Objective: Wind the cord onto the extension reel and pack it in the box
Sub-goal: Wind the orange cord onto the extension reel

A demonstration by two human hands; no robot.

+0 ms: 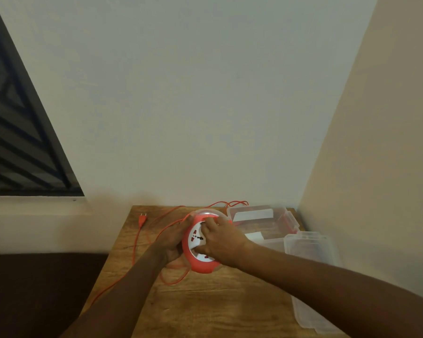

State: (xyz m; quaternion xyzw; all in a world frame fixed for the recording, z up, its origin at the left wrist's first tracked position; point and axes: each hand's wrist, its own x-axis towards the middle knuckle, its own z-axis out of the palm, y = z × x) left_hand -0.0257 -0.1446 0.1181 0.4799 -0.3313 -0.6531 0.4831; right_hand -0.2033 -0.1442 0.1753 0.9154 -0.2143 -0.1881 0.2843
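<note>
Left hand (174, 240) grips the reel (200, 242) rim, right hand (220, 242) fingers curled on its face, reel just left of the box (266, 223); loose cord (137, 242) trailing left of reel may snag the table (205, 301) edge.

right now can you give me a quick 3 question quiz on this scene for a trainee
1. True or false: the plug at the cord's free end lies on the wooden table, left of the reel.
2. Which hand lies across the reel's white socket face? A) left hand B) right hand C) neither
3. Fill in: the clear plastic box stands to the ___ of the reel, with its lid off beside it.

Key
1. True.
2. B: the right hand lies over the face, while the left hand holds the reel's left edge where the orange cord comes in.
3. Right.
</note>
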